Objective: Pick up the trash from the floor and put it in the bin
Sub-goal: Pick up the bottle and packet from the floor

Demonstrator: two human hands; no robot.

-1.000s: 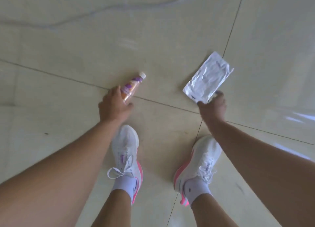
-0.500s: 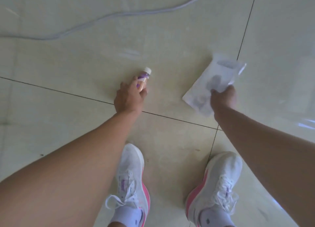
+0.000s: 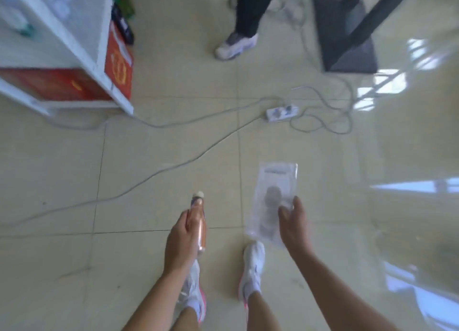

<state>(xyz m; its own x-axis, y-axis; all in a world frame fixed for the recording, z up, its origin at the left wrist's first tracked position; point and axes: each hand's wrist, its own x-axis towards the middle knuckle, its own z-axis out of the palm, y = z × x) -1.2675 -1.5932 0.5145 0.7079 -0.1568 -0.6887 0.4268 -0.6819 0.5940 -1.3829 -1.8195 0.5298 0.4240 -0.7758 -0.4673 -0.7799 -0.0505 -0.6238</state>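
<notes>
My left hand [image 3: 180, 241] is shut around a small plastic bottle [image 3: 198, 219] with orange-brown liquid, a purple label and a white cap, held off the floor and pointing forward. To its right, my right hand [image 3: 293, 225] pinches a clear, flat plastic bag [image 3: 274, 194] that hangs out in front of it. Both items are lifted above the pale tiled floor [image 3: 149, 181]. My two white and pink shoes show below the hands. No bin is in view.
A white shelf unit [image 3: 74, 45] with red boxes [image 3: 116, 67] stands at the upper left. A power strip [image 3: 282, 112] and long grey cables [image 3: 173, 166] lie across the floor ahead. Another person's leg and shoe [image 3: 236, 45] stand at top centre, beside a dark mat [image 3: 347, 45] with black stand legs.
Both hands have lifted the bottle and the bag off the floor. The view has risen from close to the floor to standing height, showing the shelf, cables and another person.
</notes>
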